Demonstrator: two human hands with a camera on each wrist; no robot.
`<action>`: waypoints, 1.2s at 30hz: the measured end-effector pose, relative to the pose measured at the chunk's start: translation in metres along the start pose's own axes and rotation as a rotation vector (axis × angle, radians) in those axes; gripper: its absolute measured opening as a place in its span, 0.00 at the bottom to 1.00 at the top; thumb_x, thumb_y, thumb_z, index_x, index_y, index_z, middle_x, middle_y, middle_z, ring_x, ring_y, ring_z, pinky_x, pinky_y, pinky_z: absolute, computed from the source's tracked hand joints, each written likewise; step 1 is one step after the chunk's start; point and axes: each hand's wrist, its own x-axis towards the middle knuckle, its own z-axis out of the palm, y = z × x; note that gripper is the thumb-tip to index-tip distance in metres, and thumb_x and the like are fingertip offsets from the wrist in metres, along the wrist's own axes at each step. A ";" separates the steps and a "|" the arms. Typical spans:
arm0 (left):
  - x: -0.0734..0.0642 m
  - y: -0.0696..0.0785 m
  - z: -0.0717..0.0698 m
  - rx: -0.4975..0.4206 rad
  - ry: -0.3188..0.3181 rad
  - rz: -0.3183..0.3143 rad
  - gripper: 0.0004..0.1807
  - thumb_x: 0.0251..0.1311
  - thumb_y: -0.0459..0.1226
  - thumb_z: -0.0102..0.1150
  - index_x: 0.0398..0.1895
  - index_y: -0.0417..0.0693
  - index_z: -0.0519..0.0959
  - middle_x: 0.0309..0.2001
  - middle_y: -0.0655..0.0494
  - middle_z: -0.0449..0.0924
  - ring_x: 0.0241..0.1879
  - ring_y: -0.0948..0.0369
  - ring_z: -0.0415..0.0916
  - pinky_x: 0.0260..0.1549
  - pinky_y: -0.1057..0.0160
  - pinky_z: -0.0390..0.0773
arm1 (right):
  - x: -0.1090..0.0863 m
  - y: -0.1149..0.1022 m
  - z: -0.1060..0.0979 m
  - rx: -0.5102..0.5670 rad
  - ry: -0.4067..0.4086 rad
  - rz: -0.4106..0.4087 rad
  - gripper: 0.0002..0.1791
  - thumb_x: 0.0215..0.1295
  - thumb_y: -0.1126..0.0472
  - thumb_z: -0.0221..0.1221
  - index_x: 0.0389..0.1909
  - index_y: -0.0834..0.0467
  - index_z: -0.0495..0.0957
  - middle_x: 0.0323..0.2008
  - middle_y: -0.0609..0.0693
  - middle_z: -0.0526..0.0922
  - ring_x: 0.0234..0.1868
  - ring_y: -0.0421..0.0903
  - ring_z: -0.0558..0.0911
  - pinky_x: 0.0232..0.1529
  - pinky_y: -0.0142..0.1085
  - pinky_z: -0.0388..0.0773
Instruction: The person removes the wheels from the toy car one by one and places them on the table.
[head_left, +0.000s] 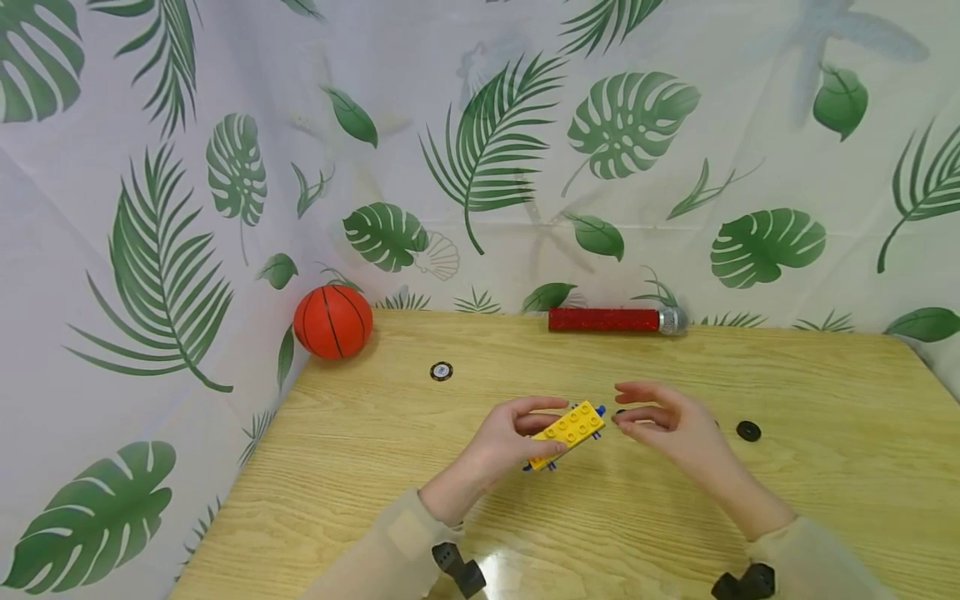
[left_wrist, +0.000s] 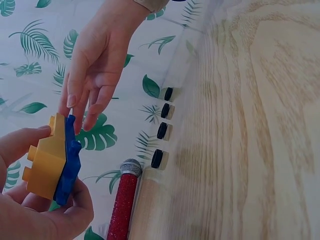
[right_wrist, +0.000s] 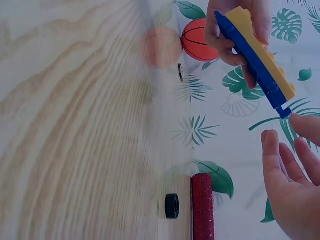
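Observation:
My left hand (head_left: 504,437) grips a yellow and blue toy-brick car base (head_left: 573,431), thumb on its studded yellow top and fingers around the far side. In the left wrist view the blue underside of the car base (left_wrist: 70,162) faces the right hand. Small blue stubs stick out along its sides. Just off the base's blue end is my right hand (head_left: 671,425), its fingers loosely bent with nothing seen between them. The right wrist view shows a fingertip right at the blue end of the car base (right_wrist: 262,62).
Several small black wheels (left_wrist: 162,131) stand on the wooden table, one wheel (head_left: 748,431) right of the right hand. A red microphone (head_left: 603,320) lies along the back edge. A small basketball (head_left: 333,322) sits at the back left, with a round black-and-white chip (head_left: 442,371) nearby.

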 end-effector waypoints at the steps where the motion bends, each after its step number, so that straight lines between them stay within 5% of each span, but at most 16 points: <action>1: 0.000 0.000 0.000 0.001 0.000 -0.001 0.27 0.58 0.28 0.67 0.61 0.54 0.78 0.54 0.52 0.84 0.50 0.61 0.81 0.50 0.62 0.82 | 0.000 0.000 0.001 0.009 -0.006 0.008 0.28 0.66 0.62 0.64 0.65 0.63 0.70 0.49 0.30 0.79 0.47 0.32 0.84 0.46 0.28 0.82; 5: 0.000 0.000 0.001 -0.004 -0.008 -0.001 0.27 0.57 0.28 0.68 0.60 0.55 0.78 0.54 0.52 0.85 0.52 0.59 0.81 0.51 0.61 0.81 | 0.000 0.000 0.003 0.037 -0.033 0.034 0.28 0.66 0.61 0.64 0.65 0.62 0.70 0.53 0.35 0.79 0.48 0.33 0.83 0.48 0.29 0.82; 13: 0.001 0.000 0.002 -0.016 -0.050 0.020 0.32 0.57 0.26 0.67 0.65 0.53 0.75 0.55 0.50 0.84 0.52 0.58 0.82 0.48 0.63 0.81 | -0.001 -0.004 0.006 0.046 -0.075 0.068 0.28 0.63 0.61 0.66 0.63 0.64 0.73 0.60 0.68 0.76 0.48 0.31 0.82 0.47 0.31 0.83; 36: 0.005 -0.006 0.000 -0.006 -0.045 0.059 0.38 0.54 0.25 0.68 0.67 0.60 0.72 0.62 0.48 0.78 0.50 0.56 0.80 0.48 0.61 0.83 | 0.000 -0.005 0.009 0.067 -0.145 0.017 0.28 0.63 0.69 0.64 0.63 0.71 0.70 0.62 0.74 0.71 0.47 0.33 0.82 0.48 0.30 0.83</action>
